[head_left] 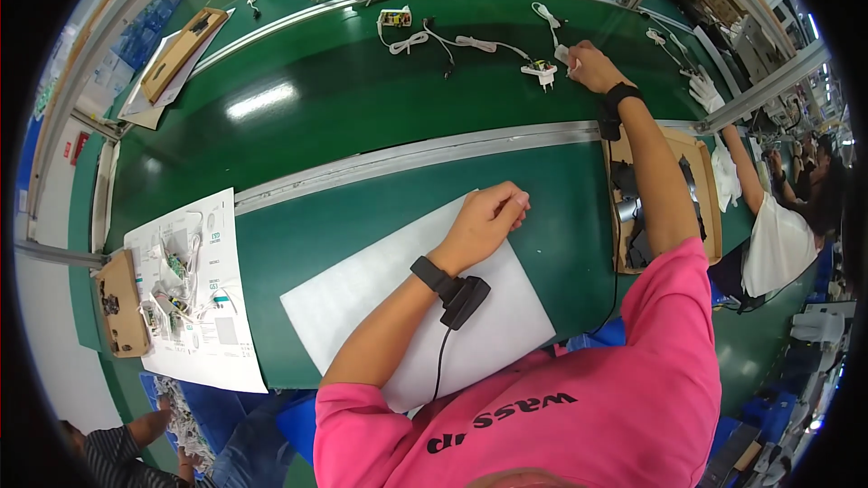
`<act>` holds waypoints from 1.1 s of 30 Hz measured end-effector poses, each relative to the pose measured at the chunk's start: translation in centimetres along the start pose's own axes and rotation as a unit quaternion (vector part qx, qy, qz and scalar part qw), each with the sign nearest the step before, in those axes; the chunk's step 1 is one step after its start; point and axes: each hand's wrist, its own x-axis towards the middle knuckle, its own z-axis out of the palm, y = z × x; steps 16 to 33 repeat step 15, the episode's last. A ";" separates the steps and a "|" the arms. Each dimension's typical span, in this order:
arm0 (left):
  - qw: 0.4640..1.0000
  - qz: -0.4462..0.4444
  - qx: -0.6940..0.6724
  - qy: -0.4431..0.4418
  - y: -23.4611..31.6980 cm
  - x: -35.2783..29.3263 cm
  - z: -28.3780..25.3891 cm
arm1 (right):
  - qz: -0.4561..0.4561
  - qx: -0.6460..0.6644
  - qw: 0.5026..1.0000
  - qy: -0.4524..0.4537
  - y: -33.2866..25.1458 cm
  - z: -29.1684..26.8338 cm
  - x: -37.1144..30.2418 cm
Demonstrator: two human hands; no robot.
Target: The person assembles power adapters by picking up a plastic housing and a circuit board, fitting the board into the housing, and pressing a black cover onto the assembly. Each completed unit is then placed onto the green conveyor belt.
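Observation:
My right hand (pixel 592 66) reaches far out over the green conveyor belt (pixel 362 99). Its fingers are closed on a small white piece next to a white plug adapter (pixel 542 73) with a cable. My left hand (pixel 488 217) rests on a white foam sheet (pixel 362 298) in front of me. Its fingers are curled in loosely, and nothing shows inside them. Both wrists carry a black band; a black cord hangs from the left one.
Several white cables and a small circuit board (pixel 395 17) lie on the belt. A cardboard tray (pixel 714 208) of dark parts sits to the right. Paper sheets with parts (pixel 194 289) lie at the left. Other people work at the far side and right.

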 end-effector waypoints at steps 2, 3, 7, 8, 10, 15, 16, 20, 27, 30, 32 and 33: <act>1.000 0.011 -0.003 0.003 0.1 0.4 0.4 | 0.003 0.007 1.000 0.011 0.7 -0.6 -0.7; 1.000 0.016 0.003 0.000 0.1 0.6 0.6 | 0.005 0.005 1.000 0.012 1.1 -0.6 -1.0; 0.999 0.033 0.024 -0.012 -0.4 1.3 1.2 | -0.023 0.057 0.995 0.082 2.3 -0.5 -2.5; 0.999 0.037 0.034 -0.011 -0.6 1.4 1.1 | -0.020 0.040 0.996 0.081 1.2 -0.8 -2.7; 0.998 0.037 0.044 -0.003 -1.0 1.3 0.7 | -0.023 0.007 0.997 0.078 -1.3 -2.2 -3.2; 0.997 0.054 0.047 0.015 -1.4 0.0 -0.7 | -0.078 0.183 0.954 0.225 -13.8 -11.4 -10.3; 0.997 0.054 0.047 0.015 -1.4 0.0 -0.7 | -0.078 0.183 0.954 0.225 -13.8 -11.4 -10.3; 0.997 0.054 0.047 0.015 -1.4 0.0 -0.7 | -0.078 0.183 0.954 0.225 -13.8 -11.4 -10.3; 0.997 0.054 0.047 0.015 -1.4 0.0 -0.7 | -0.078 0.183 0.954 0.225 -13.8 -11.4 -10.3; 0.997 0.054 0.047 0.015 -1.4 0.0 -0.7 | -0.078 0.183 0.954 0.225 -13.8 -11.4 -10.3; 0.997 0.054 0.047 0.015 -1.4 0.0 -0.7 | -0.078 0.183 0.954 0.225 -13.8 -11.4 -10.3; 0.997 0.054 0.047 0.015 -1.4 0.0 -0.7 | -0.078 0.183 0.954 0.225 -13.8 -11.4 -10.3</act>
